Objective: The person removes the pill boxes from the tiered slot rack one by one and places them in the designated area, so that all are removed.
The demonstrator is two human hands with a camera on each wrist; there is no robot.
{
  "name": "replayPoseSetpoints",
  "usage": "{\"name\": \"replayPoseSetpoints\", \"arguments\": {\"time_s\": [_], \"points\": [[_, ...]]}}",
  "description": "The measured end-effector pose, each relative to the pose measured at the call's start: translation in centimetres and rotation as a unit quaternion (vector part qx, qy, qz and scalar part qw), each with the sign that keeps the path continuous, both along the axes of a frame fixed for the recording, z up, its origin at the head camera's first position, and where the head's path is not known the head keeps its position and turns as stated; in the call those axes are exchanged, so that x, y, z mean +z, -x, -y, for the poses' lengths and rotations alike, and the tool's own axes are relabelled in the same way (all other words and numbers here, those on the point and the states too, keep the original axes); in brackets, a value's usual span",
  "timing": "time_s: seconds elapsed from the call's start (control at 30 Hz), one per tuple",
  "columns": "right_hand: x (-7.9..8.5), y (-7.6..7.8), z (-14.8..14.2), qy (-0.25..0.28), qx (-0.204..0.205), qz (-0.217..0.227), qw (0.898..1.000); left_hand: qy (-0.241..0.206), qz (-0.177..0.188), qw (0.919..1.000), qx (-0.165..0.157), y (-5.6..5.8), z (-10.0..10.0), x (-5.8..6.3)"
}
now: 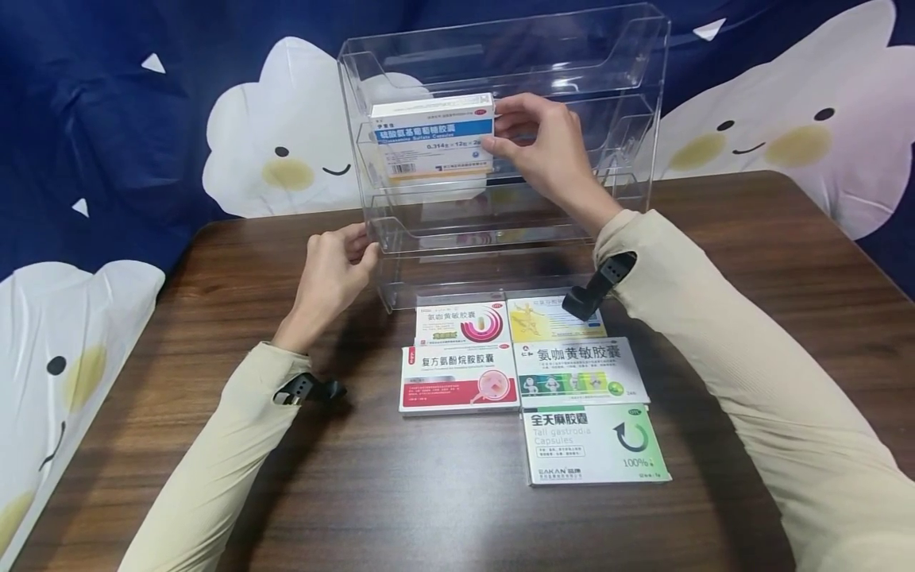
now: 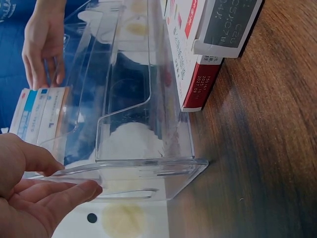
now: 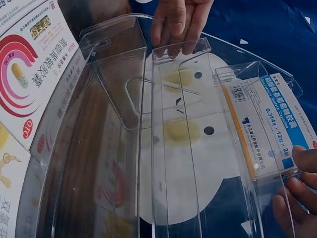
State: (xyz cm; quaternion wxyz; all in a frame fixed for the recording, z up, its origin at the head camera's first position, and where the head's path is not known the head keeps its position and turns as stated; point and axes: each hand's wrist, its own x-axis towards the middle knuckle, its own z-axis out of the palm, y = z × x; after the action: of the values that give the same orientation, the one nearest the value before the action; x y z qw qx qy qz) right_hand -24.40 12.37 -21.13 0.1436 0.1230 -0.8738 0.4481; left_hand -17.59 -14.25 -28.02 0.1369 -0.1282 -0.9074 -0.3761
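Observation:
A clear acrylic tiered rack (image 1: 457, 241) stands upright on the table. My right hand (image 1: 550, 147) pinches the right end of a white and blue medicine box (image 1: 432, 151), thumb in front and fingers behind. That capsule box (image 3: 262, 124) is at the left end of an upper tier, its lower edge by the tier's front lip in the right wrist view. Down at the rack's left side, my left hand (image 1: 332, 274) grips the edge of the side panel. The left wrist view shows the thumb (image 2: 42, 161) and fingers on either side of that panel.
Several medicine boxes lie flat before the rack: a red and white box (image 1: 459, 380), a pink-ringed box (image 1: 461, 322), a yellow box (image 1: 550, 318), a white box with green pictures (image 1: 582, 372) and a green one (image 1: 593, 445). Behind hangs a blue cloud-print cloth (image 1: 107, 119).

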Motion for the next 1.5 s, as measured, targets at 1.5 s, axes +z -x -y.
{"name": "replayPoseSetpoints", "arguments": {"time_s": [1.5], "points": [[1.0,-0.9,-5.5,0.149,0.084,-0.099,0.98,0.001,-0.005,1.0,0.001,0.1,0.1,-0.1]]}}
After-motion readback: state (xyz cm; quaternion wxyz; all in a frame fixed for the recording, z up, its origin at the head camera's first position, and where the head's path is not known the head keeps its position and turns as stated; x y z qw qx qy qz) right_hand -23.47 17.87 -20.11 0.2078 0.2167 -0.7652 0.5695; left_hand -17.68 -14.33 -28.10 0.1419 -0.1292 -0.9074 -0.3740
